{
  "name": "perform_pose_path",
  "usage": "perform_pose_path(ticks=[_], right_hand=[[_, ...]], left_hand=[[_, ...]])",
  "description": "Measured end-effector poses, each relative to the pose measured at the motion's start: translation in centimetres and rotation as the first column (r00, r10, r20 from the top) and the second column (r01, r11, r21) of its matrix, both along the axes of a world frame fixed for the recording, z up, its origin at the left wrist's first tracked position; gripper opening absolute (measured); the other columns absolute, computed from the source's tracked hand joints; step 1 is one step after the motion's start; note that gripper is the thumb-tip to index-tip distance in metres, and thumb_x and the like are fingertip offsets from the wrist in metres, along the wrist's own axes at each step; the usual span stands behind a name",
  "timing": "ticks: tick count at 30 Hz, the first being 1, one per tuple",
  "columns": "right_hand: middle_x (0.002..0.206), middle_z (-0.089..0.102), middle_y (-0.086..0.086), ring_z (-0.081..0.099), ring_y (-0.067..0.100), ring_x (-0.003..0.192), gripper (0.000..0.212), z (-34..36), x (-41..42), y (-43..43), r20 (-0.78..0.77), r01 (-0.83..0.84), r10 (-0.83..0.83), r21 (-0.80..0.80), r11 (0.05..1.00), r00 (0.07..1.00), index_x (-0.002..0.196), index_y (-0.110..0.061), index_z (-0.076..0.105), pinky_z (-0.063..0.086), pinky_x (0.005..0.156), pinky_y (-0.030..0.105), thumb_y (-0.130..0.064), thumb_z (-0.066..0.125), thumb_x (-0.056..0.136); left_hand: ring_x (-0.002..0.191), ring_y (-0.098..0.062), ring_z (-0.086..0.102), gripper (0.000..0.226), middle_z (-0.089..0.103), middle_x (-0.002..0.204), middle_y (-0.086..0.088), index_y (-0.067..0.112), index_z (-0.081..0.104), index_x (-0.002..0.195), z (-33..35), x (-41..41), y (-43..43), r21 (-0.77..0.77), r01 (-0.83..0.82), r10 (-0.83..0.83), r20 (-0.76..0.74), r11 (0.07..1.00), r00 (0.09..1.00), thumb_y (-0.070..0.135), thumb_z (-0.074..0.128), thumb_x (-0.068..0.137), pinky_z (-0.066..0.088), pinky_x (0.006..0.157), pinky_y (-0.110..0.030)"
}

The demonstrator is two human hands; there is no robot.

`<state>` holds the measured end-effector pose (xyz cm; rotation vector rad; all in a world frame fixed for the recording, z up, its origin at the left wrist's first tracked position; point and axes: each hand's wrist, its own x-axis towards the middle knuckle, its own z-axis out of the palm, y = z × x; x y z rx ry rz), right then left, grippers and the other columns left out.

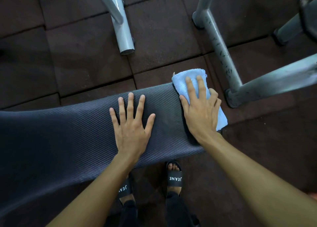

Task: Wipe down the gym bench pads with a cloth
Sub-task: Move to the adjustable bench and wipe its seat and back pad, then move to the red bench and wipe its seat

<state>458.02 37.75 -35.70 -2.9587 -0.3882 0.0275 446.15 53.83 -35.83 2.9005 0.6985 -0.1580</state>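
Observation:
A dark ribbed bench pad (pixel 68 137) runs from the left edge to the middle right of the head view. Its right end is covered by a folded light blue cloth (pixel 181 82). My right hand (pixel 200 111) presses flat on that cloth, with the thumb curled over its right side and the cloth draped over the pad's end. My left hand (pixel 132 123) lies flat on the pad just left of the cloth, fingers spread, holding nothing.
Grey metal frame tubes (pixel 221 50) stand on the dark rubber floor tiles right behind the pad's end, and another tube (pixel 121 24) lies further left. My two feet in black slides (pixel 175 177) stand under the pad's near edge.

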Motion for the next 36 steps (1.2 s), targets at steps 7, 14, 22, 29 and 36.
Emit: perform_pose_path(ticks=[7, 14, 22, 29, 36], right_hand=[[0.155, 0.034, 0.000, 0.044, 0.034, 0.102, 0.045, 2.5, 0.5, 0.6, -0.082, -0.051, 0.057, 0.073, 0.996, 0.995, 0.146, -0.029, 0.039, 0.039, 0.081, 0.044, -0.040, 0.042, 0.102], [0.151, 0.039, -0.004, 0.044, 0.031, 0.092, 0.040, 11.5, -3.5, 7.7, -0.130, -0.233, 0.251, 0.137, 0.963, 0.959, 0.139, -0.030, 0.045, 0.042, 0.076, 0.045, -0.038, 0.048, 0.099], [0.153, 0.029, -0.010, 0.041, 0.026, 0.096, 0.039, 25.2, -14.2, 23.0, -0.176, -0.568, 0.599, 0.197, 0.799, 0.781, 0.140, -0.038, 0.036, 0.037, 0.084, 0.039, -0.038, 0.039, 0.102], [0.155, 0.027, -0.012, 0.040, 0.027, 0.105, 0.041, 36.5, -30.9, 38.0, -0.196, -0.756, 0.808, 0.286, 0.588, 0.555, 0.144, -0.038, 0.033, 0.035, 0.095, 0.038, -0.039, 0.033, 0.103], [0.155, 0.027, -0.011, 0.037, 0.032, 0.119, 0.044, 44.8, -49.6, 50.9, -0.244, -0.849, 0.919, 0.362, 0.384, 0.311, 0.147, -0.039, 0.030, 0.031, 0.105, 0.044, -0.043, 0.028, 0.103]], left_hand=[[0.151, -0.022, 0.000, 0.066, 0.009, 0.164, 0.000, 0.031, 0.015, 0.155, 3.3, -0.6, 1.0, -0.152, -0.067, 0.062, -0.037, 0.986, 0.997, 0.061, 0.024, 0.096, -0.004, 0.122, -0.048], [0.150, -0.020, 0.012, 0.058, 0.022, 0.161, 0.000, 0.026, 0.026, 0.153, 12.6, -5.3, 6.6, -0.208, -0.272, 0.261, -0.079, 0.940, 0.962, 0.043, 0.042, 0.100, 0.007, 0.122, -0.046], [0.150, -0.021, 0.015, 0.058, 0.022, 0.161, 0.000, 0.026, 0.024, 0.154, 26.4, -17.9, 17.4, -0.143, -0.525, 0.527, -0.031, 0.839, 0.850, 0.041, 0.041, 0.100, 0.010, 0.121, -0.045], [0.150, -0.020, 0.013, 0.057, 0.018, 0.162, 0.002, 0.028, 0.021, 0.154, 37.4, -35.8, 27.9, -0.113, -0.725, 0.732, 0.033, 0.679, 0.681, 0.042, 0.037, 0.101, 0.010, 0.121, -0.045], [0.150, -0.019, 0.012, 0.057, 0.018, 0.162, 0.004, 0.028, 0.020, 0.154, 45.6, -55.5, 35.3, -0.135, -0.891, 0.900, 0.099, 0.434, 0.424, 0.041, 0.037, 0.102, 0.010, 0.122, -0.044]])
